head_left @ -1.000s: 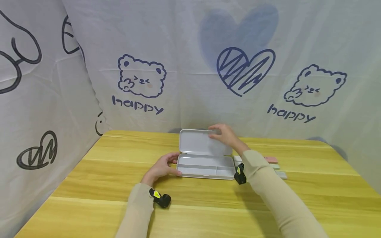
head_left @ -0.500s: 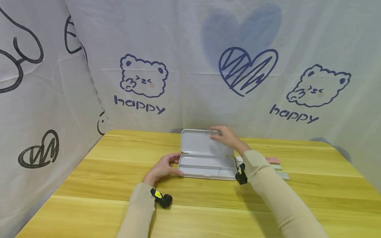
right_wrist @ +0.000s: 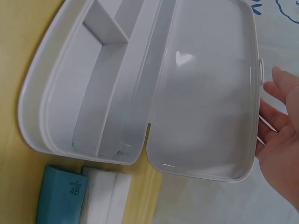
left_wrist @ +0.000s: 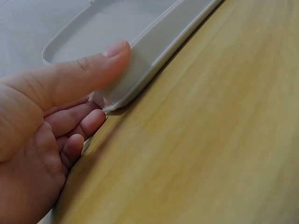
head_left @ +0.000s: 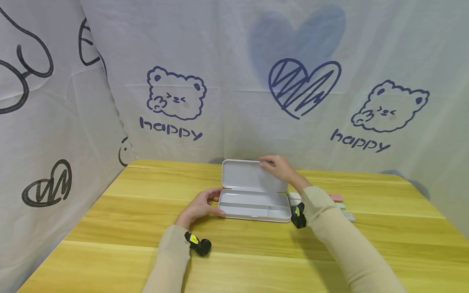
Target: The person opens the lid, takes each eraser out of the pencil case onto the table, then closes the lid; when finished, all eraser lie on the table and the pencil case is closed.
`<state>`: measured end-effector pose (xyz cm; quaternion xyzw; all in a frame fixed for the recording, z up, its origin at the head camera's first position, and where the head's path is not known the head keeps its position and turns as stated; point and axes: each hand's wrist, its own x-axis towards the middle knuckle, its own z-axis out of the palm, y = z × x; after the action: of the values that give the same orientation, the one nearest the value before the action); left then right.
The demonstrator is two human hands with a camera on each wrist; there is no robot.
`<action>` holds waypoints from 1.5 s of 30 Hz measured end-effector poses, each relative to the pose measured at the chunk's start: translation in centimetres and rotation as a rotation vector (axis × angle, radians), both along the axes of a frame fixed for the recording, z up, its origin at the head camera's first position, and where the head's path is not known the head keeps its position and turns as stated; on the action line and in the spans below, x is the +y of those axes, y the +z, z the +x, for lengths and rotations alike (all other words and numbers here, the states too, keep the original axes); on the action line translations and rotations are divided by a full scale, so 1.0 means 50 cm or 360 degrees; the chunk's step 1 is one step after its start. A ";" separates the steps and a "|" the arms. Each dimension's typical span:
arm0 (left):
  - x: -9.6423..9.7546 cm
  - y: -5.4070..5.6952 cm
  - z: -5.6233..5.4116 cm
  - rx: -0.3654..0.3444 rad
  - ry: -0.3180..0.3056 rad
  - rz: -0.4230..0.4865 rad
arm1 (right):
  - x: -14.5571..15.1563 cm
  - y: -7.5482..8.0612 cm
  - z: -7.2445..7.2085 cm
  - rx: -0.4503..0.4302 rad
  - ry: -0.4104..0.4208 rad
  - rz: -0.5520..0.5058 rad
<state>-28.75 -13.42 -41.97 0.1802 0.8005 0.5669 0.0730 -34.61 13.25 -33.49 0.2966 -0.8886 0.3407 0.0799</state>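
A white pencil case (head_left: 243,210) lies on the table with its lid (head_left: 242,175) raised and leaning back; dividers split its base into compartments. At the left end, my left hand (head_left: 199,206) grips the base. Its thumb presses the front corner, and the other fingers curl in at the end wall, as the left wrist view shows. My right hand (head_left: 281,167) is at the lid's upper edge near the right. In the right wrist view its relaxed fingers (right_wrist: 275,116) touch that edge beside the small latch (right_wrist: 261,71), some tips hidden behind the lid.
To the right of the case lie a teal eraser (right_wrist: 60,196) marked 4B and white blocks (right_wrist: 103,198). A pink block (head_left: 336,198) and a grey one (head_left: 349,217) show past the right sleeve. A printed cloth (head_left: 242,122) hangs behind the table.
Over the last second the scene shifts slightly in the head view. My right forearm moves a little to the right; the left hand stays on the case, and the lid remains raised.
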 end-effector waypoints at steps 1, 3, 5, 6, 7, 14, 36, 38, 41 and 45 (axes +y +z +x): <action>0.000 0.001 0.001 0.0001 0.0003 -0.0005 | 0.001 -0.001 0.000 0.0003 0.0003 -0.0021; 0.001 0.007 0.006 -0.0002 -0.0004 -0.0010 | 0.015 -0.029 -0.033 0.0011 0.0058 -0.0087; 0.001 0.009 0.007 -0.0002 -0.0003 -0.0013 | 0.017 -0.029 -0.032 0.0000 0.0073 -0.0126; 0.002 0.009 0.007 -0.0002 -0.0003 -0.0019 | 0.019 -0.029 -0.031 0.0007 0.0083 -0.0134; 0.001 0.001 0.001 0.0008 0.0001 -0.0027 | 0.019 -0.029 -0.030 0.0008 0.0090 -0.0139; -0.006 -0.009 -0.002 0.0146 -0.0032 0.0011 | 0.002 0.015 0.027 -0.0045 0.0119 0.0021; -0.011 -0.007 -0.005 -0.0062 -0.0071 0.0079 | 0.013 -0.023 0.095 -0.0472 0.0418 -0.0103; -0.012 -0.008 -0.006 -0.0038 -0.0100 0.0073 | 0.014 -0.034 0.098 -0.0489 0.0411 -0.0128; -0.012 -0.007 -0.007 -0.0035 -0.0121 0.0092 | 0.016 -0.052 0.102 -0.0492 0.0407 -0.0152; -0.011 -0.005 -0.005 -0.0029 -0.0136 0.0081 | 0.016 -0.070 0.106 -0.0453 0.0405 -0.0159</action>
<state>-29.02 -13.99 -42.22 0.2108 0.7767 0.5851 0.0999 -29.33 14.04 -37.00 0.3511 -0.8283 0.4301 -0.0755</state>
